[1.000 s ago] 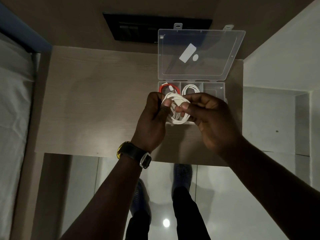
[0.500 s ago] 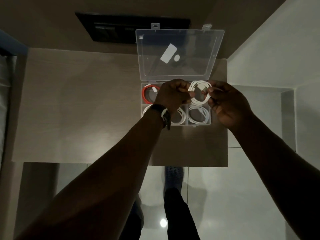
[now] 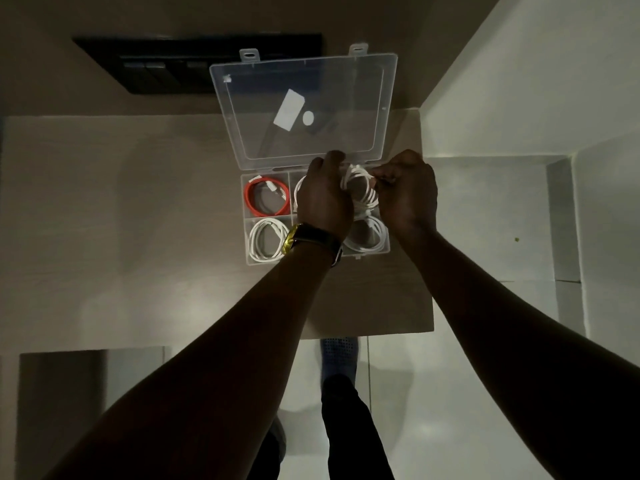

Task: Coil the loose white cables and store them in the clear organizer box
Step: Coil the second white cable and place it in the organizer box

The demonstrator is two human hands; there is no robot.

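The clear organizer box (image 3: 246, 216) stands open on the wooden table, its lid (image 3: 304, 105) leaning back. My left hand (image 3: 323, 199) and my right hand (image 3: 408, 192) both grip one coiled white cable (image 3: 362, 190) over the back right compartment. A red coiled cable (image 3: 266, 199) lies in the back left compartment. One white coil (image 3: 266, 239) fills the front left compartment and another white coil (image 3: 370, 237) the front right. A further white coil in the back middle compartment is mostly hidden under my left hand.
The wooden table (image 3: 121, 220) spreads wide to the left of the box. A black switch panel (image 3: 166, 67) sits on the wall behind. White walls (image 3: 519, 81) close in on the right. My legs and a blue shoe (image 3: 339, 358) show below the table's edge.
Both hands have carried the white coil from in front of the box to over its back right compartment, and it now sits lower between them.
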